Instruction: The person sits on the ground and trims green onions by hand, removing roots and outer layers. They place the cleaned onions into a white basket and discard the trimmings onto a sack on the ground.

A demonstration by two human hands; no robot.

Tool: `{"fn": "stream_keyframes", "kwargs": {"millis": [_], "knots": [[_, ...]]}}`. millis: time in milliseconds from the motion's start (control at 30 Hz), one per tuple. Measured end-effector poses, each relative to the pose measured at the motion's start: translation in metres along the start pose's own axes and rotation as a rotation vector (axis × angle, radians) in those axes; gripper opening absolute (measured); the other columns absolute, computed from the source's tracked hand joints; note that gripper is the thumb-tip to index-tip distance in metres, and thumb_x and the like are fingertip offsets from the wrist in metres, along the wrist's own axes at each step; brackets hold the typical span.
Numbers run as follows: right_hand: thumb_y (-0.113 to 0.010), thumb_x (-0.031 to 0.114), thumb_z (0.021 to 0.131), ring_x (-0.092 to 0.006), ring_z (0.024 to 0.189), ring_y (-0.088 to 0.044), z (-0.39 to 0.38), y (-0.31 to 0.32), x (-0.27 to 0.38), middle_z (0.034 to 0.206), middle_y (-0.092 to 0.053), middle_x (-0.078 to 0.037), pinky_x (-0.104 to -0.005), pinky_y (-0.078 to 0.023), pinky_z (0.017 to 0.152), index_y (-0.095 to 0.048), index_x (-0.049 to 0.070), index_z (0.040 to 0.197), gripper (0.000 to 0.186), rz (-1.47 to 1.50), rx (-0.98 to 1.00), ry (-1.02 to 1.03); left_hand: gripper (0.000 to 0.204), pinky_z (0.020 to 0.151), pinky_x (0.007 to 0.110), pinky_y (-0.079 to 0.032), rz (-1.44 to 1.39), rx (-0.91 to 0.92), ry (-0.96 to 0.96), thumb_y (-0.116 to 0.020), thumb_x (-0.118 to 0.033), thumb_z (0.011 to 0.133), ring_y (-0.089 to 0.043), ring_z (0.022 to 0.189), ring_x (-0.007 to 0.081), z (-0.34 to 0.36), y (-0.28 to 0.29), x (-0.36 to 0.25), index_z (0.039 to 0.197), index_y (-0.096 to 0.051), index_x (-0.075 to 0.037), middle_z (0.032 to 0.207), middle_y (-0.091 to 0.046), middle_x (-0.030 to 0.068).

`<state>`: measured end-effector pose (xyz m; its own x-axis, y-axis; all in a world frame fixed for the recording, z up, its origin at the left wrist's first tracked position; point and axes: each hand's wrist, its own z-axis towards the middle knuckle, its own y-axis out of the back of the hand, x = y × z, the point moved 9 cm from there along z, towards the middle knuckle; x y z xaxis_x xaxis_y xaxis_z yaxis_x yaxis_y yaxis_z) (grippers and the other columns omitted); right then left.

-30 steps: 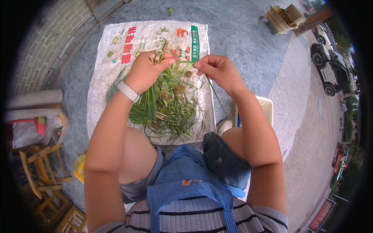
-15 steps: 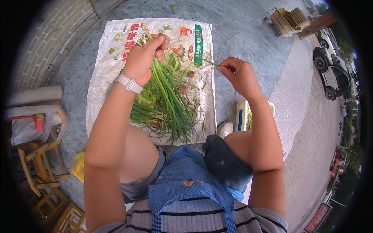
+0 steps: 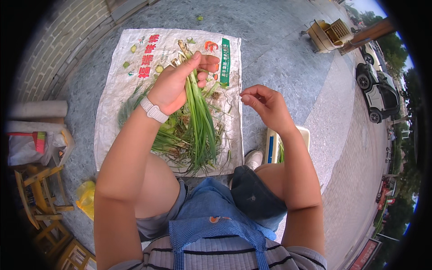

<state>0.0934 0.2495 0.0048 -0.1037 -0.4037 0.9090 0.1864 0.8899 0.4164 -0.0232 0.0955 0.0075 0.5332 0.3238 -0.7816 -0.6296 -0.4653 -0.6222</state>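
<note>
My left hand (image 3: 177,83), with a white watch at the wrist, grips a bunch of long green leafy stalks (image 3: 200,123) near their pale root ends, and the leaves hang down over a white printed sack (image 3: 130,58) spread on the ground. More green stalks and trimmings (image 3: 175,141) lie heaped on the sack under the bunch. To the right, my right hand (image 3: 265,103) is raised apart from the bunch, thumb and fingers pinched together; I cannot tell if a thin strand sits between them.
A white tub (image 3: 288,144) holding some greens sits by my right knee. Wooden stools (image 3: 38,193) and a yellow bag (image 3: 85,198) stand at left, near a brick wall (image 3: 58,40). A wooden cart (image 3: 330,33) and parked cars (image 3: 375,92) are at the far right.
My left hand lifted the bunch off the heap and now holds it higher. My right hand pulled away to the right, then dropped lower; the strand it pinched is no longer visible.
</note>
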Motion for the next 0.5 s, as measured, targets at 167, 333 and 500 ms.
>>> {"fn": "stream_keyframes", "kwargs": {"millis": [167,333,500], "knots": [[-0.07,0.01,0.084,-0.0099,0.074,-0.061,0.004,-0.073,0.053,0.084,-0.064,-0.004,-0.0243,-0.051,0.067,-0.059,0.001,0.096,0.018,0.082,0.005,0.152,0.044,0.073,0.024,-0.042,0.02,-0.028,-0.04,-0.043,-0.037,0.101,-0.042,0.078,0.0088,-0.003,-0.008,0.007,0.116,-0.055,0.003,0.099,-0.052,0.0026],[-0.071,0.008,0.083,-0.006,0.073,-0.056,0.018,-0.089,0.032,0.084,-0.063,0.0,-0.0211,-0.046,0.066,-0.059,0.002,0.095,0.017,0.187,0.094,0.057,0.049,0.074,0.023,-0.041,0.18,-0.141,-0.079,-0.045,-0.046,0.098,-0.041,0.079,0.0084,-0.006,0.006,0.002,0.113,-0.057,0.0,0.098,-0.051,0.0009],[-0.069,0.014,0.087,-0.0062,0.067,-0.055,0.032,-0.082,0.01,0.081,-0.064,0.0,-0.0224,-0.045,0.062,-0.062,0.003,0.095,0.016,0.475,0.108,-0.085,0.051,0.059,0.02,-0.036,0.203,-0.292,-0.163,-0.058,-0.047,0.091,-0.043,0.071,0.0059,-0.009,0.032,-0.021,0.108,-0.06,0.001,0.089,-0.055,0.0021]]}}
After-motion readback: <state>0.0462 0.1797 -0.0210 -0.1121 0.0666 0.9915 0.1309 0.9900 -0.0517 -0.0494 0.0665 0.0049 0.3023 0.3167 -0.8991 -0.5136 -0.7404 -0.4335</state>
